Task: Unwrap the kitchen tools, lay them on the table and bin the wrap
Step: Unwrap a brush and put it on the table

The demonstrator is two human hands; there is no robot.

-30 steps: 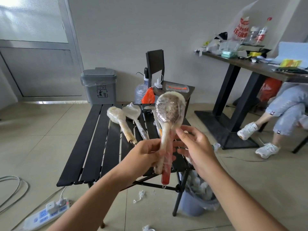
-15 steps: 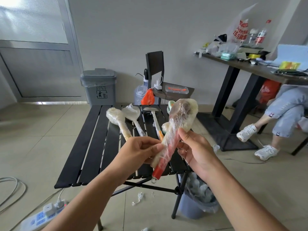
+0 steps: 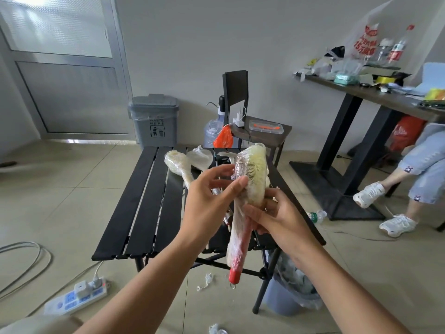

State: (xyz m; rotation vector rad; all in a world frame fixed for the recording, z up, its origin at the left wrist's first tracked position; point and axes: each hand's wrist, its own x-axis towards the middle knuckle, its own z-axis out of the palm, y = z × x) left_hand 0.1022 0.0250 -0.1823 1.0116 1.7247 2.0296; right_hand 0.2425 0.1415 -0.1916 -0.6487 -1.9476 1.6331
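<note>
Tool [image 3: 252, 184], red handle down, hangs above the bench [image 3: 144, 201]; right hand [image 3: 279, 220] grips its neck, left hand [image 3: 207, 203] pinches wrap [image 3: 240, 166] on its head.

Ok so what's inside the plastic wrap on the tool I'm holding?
A red handle, its ringed end poking out bare, and a pale yellow head. The clouded wrap, left hand and right hand hide the neck, so the tool's kind is unclear.
</note>
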